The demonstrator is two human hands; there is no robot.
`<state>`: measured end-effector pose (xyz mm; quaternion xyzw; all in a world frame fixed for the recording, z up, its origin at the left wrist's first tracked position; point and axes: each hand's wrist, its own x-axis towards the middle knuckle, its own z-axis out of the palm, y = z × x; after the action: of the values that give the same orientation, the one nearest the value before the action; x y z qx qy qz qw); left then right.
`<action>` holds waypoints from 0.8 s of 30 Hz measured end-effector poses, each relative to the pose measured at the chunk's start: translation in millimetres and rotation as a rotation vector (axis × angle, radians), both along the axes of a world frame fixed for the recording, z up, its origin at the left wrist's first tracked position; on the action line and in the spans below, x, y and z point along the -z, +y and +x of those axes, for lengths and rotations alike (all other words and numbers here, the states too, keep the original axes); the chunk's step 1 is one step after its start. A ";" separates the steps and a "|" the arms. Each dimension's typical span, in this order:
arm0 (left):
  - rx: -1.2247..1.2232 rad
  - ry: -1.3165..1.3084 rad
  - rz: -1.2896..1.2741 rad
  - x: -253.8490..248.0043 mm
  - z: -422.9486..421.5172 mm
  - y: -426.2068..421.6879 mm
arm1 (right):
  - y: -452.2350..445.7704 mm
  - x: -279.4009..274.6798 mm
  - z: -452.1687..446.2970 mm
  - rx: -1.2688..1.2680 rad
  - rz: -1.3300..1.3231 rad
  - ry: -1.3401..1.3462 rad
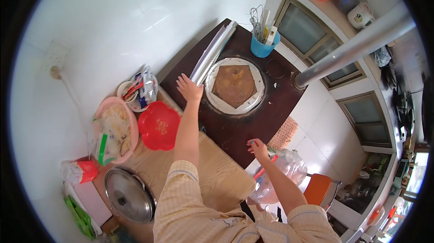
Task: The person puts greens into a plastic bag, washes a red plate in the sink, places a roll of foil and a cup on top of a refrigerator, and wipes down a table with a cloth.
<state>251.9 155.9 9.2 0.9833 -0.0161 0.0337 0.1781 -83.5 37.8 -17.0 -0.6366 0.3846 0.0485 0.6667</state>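
A dark red-brown bench (253, 127) stands in the corner by a white wall (113, 17), with a pale tiled floor (330, 116) beyond. A metal pipe (348, 51) rises at its far right, a blue bucket (262, 49) of wires sits at the back, and a round plate (257, 75) (its brown centre looks rusty) is set in the top. A wood-grain bench (217, 166) adjoins it, bearing a red flower-shaped bowl (159, 126) and a glass pot lid (129, 193).

The silver roll (215, 52) lies along the dark bench's wall side, long, glossy and streaked with reflections, a pale strip along its left. The left hand (190, 88), fingers spread, is at its near end; contact is unclear. The right hand (257, 149) is loosely curled near the bench's edge; whether it grips anything cannot be told.
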 end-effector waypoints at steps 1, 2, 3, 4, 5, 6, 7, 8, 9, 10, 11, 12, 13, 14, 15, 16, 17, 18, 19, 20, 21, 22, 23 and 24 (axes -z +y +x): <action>0.020 0.041 0.053 6.3 13.6 -4.4 | 1.0 0.4 3.7 -0.009 0.021 -0.013; 0.057 0.101 0.078 13.0 24.3 -8.6 | 1.9 0.3 5.9 -0.015 0.035 -0.012; 0.096 0.158 0.105 16.3 32.9 -12.7 | 3.4 -1.4 7.0 -0.019 0.050 -0.013; 0.158 0.278 0.145 16.7 41.1 -17.0 | 4.3 -2.7 7.1 -0.011 0.042 -0.001; 0.183 0.303 0.090 23.4 46.7 -19.8 | 5.4 -4.4 7.3 -0.018 0.059 -0.002; 0.187 0.299 0.120 26.5 51.3 -22.7 | 6.6 -4.9 6.3 -0.028 0.078 -0.003; 0.188 0.295 0.149 22.9 53.6 -25.6 | 6.9 -4.2 4.4 -0.032 0.075 0.009; 0.166 0.300 0.134 17.8 54.0 -27.0 | 7.3 -4.5 1.4 -0.031 0.077 0.023; 0.163 0.308 0.133 14.1 52.2 -28.0 | 7.8 -6.0 -2.3 -0.029 0.081 0.034; 0.173 0.444 0.057 8.8 51.0 -28.7 | 8.2 -8.5 -5.3 -0.029 0.084 0.032; 0.184 0.574 -0.019 1.1 49.9 -28.7 | 8.0 -10.7 -7.4 -0.031 0.085 0.029; 0.165 0.575 -0.054 -12.1 37.6 -33.2 | 8.3 -12.9 -9.9 -0.036 0.093 0.048; 0.180 0.587 -0.122 2.6 34.7 -33.0 | 8.1 -15.5 -12.7 -0.041 0.102 0.065; 0.161 0.728 -0.278 16.4 31.1 -30.7 | 6.9 -17.5 -15.1 -0.044 0.103 0.058; 0.141 0.868 -0.435 15.2 20.3 -27.5 | 5.4 -16.8 -17.3 -0.025 0.113 0.016; 0.134 0.866 -0.428 14.1 5.4 -23.7 | 5.5 -14.8 -22.3 -0.007 0.128 -0.022; 0.065 0.976 -0.780 13.4 -12.3 -20.2 | 2.6 -11.0 -23.9 -0.021 0.120 -0.065; -0.010 1.062 -1.137 9.2 -31.4 -16.5 | -0.3 -17.3 -21.9 -0.023 0.112 -0.099; -0.026 1.047 -1.118 2.4 -50.2 -14.8 | -4.0 -29.2 -14.9 -0.005 0.133 -0.106; 0.020 1.046 -1.062 -21.9 -71.2 -7.0 | -8.0 -30.4 -9.5 0.037 0.157 -0.155; 0.064 1.043 -1.003 -47.3 -95.0 2.2 | -12.5 -41.5 -0.1 0.062 0.124 -0.191; 0.009 0.972 -1.051 -54.9 -120.6 5.3 | -16.5 -51.4 11.3 0.089 0.109 -0.213; 0.020 0.950 -1.064 -24.9 -134.9 16.2 | -21.7 -58.0 22.3 0.113 0.177 -0.246; 0.014 0.984 -1.150 -33.4 -161.0 22.6 | -22.9 -72.1 34.2 0.120 0.215 -0.195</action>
<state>90.9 178.5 42.7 0.6367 0.0791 -0.4073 0.6499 -49.4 14.9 55.1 -0.5389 0.3480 -0.0128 0.7670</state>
